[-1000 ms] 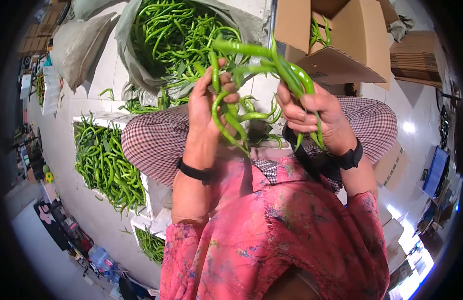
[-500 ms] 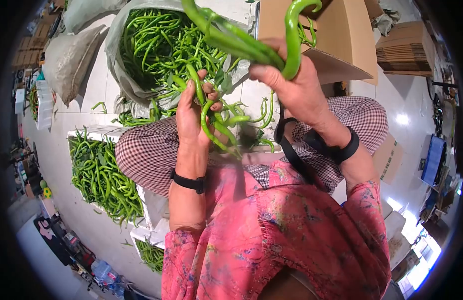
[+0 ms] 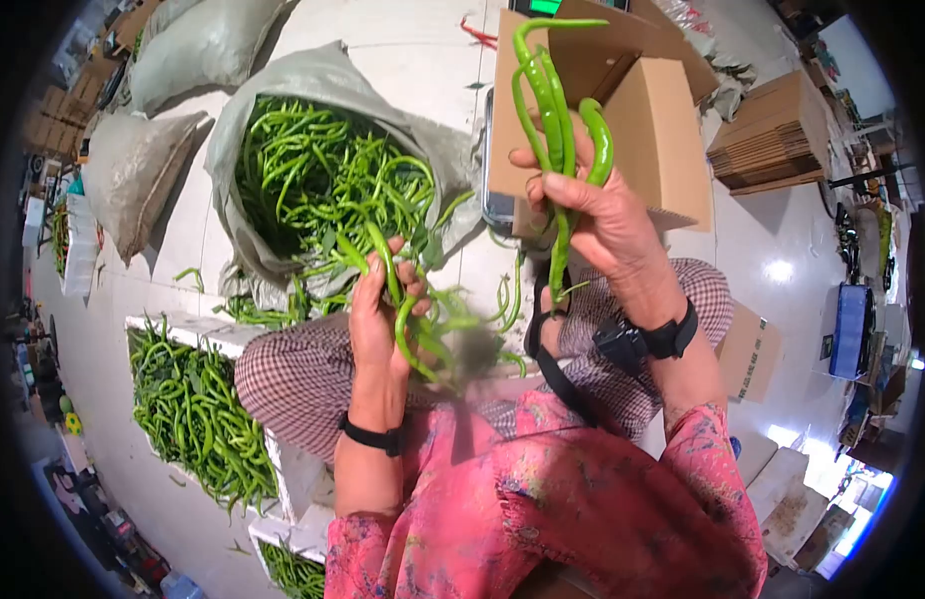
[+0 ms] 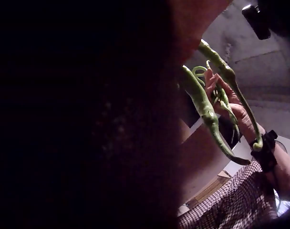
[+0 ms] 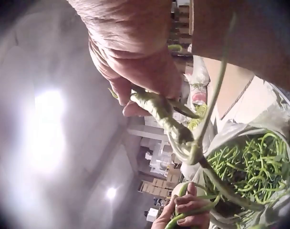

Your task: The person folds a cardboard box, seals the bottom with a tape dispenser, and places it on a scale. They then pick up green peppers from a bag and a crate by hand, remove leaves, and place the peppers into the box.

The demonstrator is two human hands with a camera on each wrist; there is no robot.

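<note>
In the head view my right hand [image 3: 617,225] grips several long green chili peppers [image 3: 554,110], their upper ends pointing away from me across the open cardboard box [image 3: 672,145]. My left hand [image 3: 375,324], lower and to the left, holds more green peppers [image 3: 389,275] between thumb and fingers, near the mouth of the pepper sack [image 3: 226,150]. Two peppers [image 4: 204,107] stick out past the dark, hidden part of the left wrist view. Curled fingers of the right hand [image 5: 135,57] pinch a twisted pepper [image 5: 157,109] in the right wrist view.
White foam boxes [image 3: 301,469] of green peppers stand by the left knee. Full sacks [image 3: 133,180] lie at the back left, flattened cartons [image 3: 772,140] at the right. Loose peppers [image 3: 509,304] lie on the floor between the legs; red ones [image 3: 479,35] lie farther off.
My right hand has moved away from the left, up in front of the box, and its peppers have swung from pointing left to pointing away. The left hand keeps its peppers. The head view has shifted.
</note>
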